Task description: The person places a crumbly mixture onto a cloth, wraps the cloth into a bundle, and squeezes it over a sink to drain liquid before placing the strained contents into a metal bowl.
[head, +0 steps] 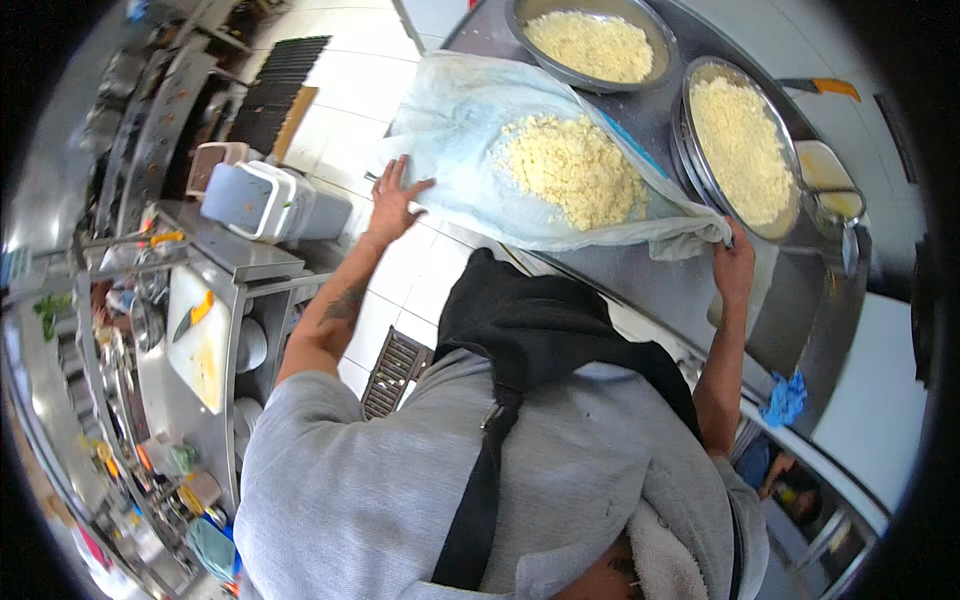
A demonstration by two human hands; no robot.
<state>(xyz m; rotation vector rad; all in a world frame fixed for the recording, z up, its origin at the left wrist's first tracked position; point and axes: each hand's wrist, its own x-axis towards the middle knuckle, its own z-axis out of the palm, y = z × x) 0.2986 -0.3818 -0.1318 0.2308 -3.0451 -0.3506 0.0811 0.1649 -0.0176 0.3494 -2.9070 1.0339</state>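
A damp, pale blue-white cloth (457, 112) is spread on the steel counter (630, 274). On it lies a mound of crumbly pale-yellow food (574, 172). My right hand (733, 262) grips the gathered corner of the cloth at its right end. At the opposite end, my left hand (394, 201) has its fingers spread at the cloth's edge; whether they press on it I cannot tell. Beyond the cloth, a metal bowl (517, 34) holds more of the crumbly food. A second metal bowl (684, 150), also filled with it, sits right of the cloth and appears stacked on another.
An orange-handled knife (832, 88) lies past the bowls. A blue glove (784, 399) rests near the counter's right edge. To my left, a steel bench (157, 382) carries a cutting board (191, 360) with another knife (196, 313). Plastic tubs (262, 199) stand behind it.
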